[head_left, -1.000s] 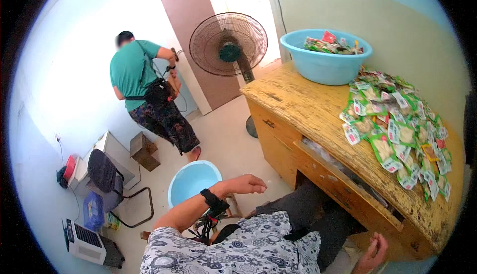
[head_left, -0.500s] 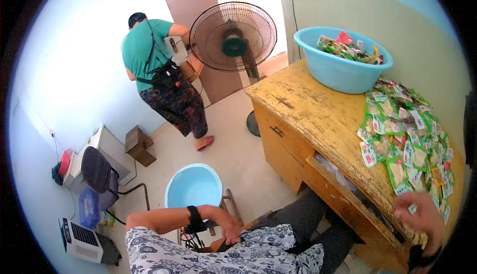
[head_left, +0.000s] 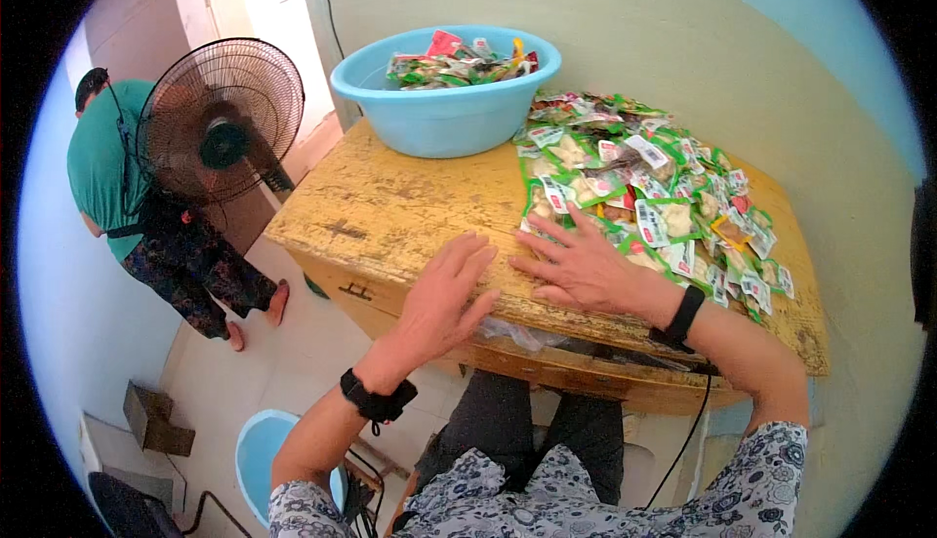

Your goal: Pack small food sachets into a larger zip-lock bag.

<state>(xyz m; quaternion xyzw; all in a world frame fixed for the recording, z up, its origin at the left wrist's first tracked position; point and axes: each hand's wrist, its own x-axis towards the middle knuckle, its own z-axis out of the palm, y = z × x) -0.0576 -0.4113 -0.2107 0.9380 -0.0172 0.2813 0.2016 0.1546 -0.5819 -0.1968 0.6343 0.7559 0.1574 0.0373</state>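
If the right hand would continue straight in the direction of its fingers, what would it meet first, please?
Most likely the left hand, across a small gap over the yellow desk. Their exact heights are unclear, so the right hand could also pass above it.

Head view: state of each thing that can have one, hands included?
Left bare hand: open, empty, fingers apart
Right bare hand: open, empty, fingers spread
Green-and-white plastic packets: loosely heaped, overlapping
Long yellow wooden drawer: partly open
Upper round light-blue plastic basin: upright, holding packets
Lower round light-blue plastic basin: upright, partly hidden
Round black wire-grille fan: standing, spin unclear
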